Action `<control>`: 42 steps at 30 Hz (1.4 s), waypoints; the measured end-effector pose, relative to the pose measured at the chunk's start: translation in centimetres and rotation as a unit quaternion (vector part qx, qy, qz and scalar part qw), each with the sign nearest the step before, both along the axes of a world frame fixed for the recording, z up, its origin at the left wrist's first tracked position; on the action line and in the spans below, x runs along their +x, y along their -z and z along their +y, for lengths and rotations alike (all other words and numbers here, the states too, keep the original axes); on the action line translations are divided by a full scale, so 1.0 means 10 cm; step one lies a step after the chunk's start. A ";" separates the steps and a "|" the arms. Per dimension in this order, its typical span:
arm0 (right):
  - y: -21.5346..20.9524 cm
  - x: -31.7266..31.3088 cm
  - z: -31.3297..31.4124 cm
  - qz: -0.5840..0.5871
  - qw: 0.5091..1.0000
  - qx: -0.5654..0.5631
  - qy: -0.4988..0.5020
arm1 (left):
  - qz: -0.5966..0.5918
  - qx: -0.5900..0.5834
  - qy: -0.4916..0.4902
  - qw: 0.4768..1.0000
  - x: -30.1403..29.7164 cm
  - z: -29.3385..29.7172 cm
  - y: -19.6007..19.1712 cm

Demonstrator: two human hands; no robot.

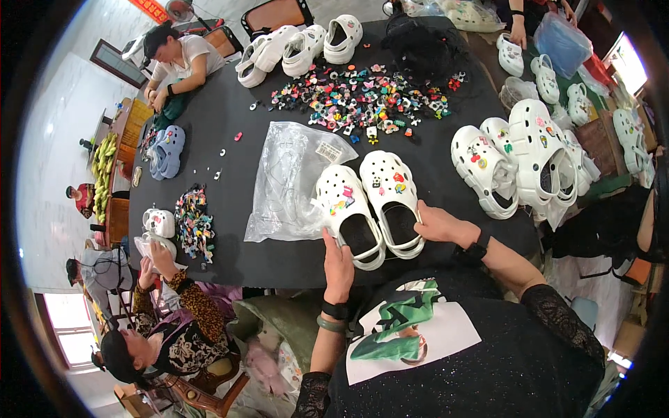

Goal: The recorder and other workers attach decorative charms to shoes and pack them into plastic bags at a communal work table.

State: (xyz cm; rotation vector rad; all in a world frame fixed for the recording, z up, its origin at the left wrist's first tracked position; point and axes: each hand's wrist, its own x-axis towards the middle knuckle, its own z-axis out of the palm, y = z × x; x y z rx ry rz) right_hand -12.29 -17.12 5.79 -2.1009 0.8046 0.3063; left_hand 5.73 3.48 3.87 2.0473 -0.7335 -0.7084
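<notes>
Two white clogs (pixel 346 180), charms (pixel 398 187) on both, sit at the desk's (pixel 226 268) near edge! Right hand (pixel 443 226) clamps the right clog; left hand (pixel 337 265) meets the other, its grip hard to judge. Decorating looks done; bagging, beside that clear bag (pixel 279 188) left, apparently isn't.

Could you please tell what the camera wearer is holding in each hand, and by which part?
The left hand holds the left white clog and the right hand holds the right white clog, each by its outer side near the heel.
</notes>
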 end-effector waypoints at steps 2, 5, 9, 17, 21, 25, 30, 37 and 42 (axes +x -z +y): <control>0.06 0.00 0.01 -0.023 1.000 -0.001 0.011 | -0.046 -0.019 0.012 0.999 0.00 0.01 0.03; 0.14 0.00 0.00 -0.035 0.999 -0.041 -0.003 | 0.079 -0.054 -0.023 0.995 0.02 0.05 0.10; 0.18 0.01 -0.03 -0.041 0.999 -0.001 0.023 | 0.162 -0.150 -0.073 0.973 -0.02 0.16 0.19; 0.17 0.07 -0.05 -0.050 0.997 -0.037 0.036 | 0.248 -0.123 -0.092 0.957 -0.11 0.26 0.14; 0.09 0.22 0.02 -0.057 0.997 -0.037 0.033 | 0.264 -0.152 -0.101 0.947 0.00 0.23 0.16; -0.04 0.46 0.16 -0.034 0.997 0.042 -0.050 | 0.258 -0.182 -0.166 0.934 0.28 0.29 0.15; 0.07 0.57 -0.49 -0.012 0.989 0.145 -0.031 | -0.137 -0.112 -0.177 0.968 0.32 0.20 -0.14; 0.74 0.53 -1.56 -0.210 0.918 -0.229 0.245 | -0.123 -0.080 0.120 0.982 -0.08 -0.32 -0.69; 1.00 0.53 -1.51 -0.217 0.893 -0.355 0.173 | -0.251 0.032 0.307 0.918 -0.23 -0.71 -0.46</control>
